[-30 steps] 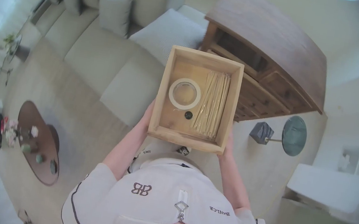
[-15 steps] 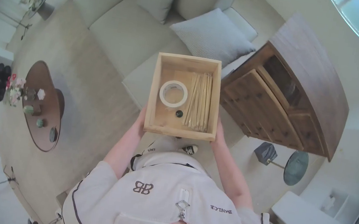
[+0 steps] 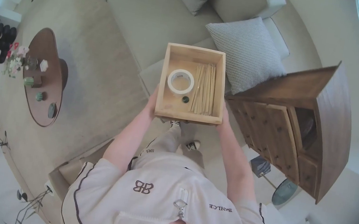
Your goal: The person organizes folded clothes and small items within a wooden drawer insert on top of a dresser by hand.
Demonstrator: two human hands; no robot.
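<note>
Wooden box (image 3: 187, 115) is carried between both hands, the left hand (image 3: 151, 106) clamped on its left wall and the right hand (image 3: 224, 119) on its right wall, with the fingers curled underneath. Between the fingers, inside it, lie a tape roll (image 3: 180, 81), a bundle of thin sticks (image 3: 203, 95) and a small dark knob (image 3: 185, 99).
</note>
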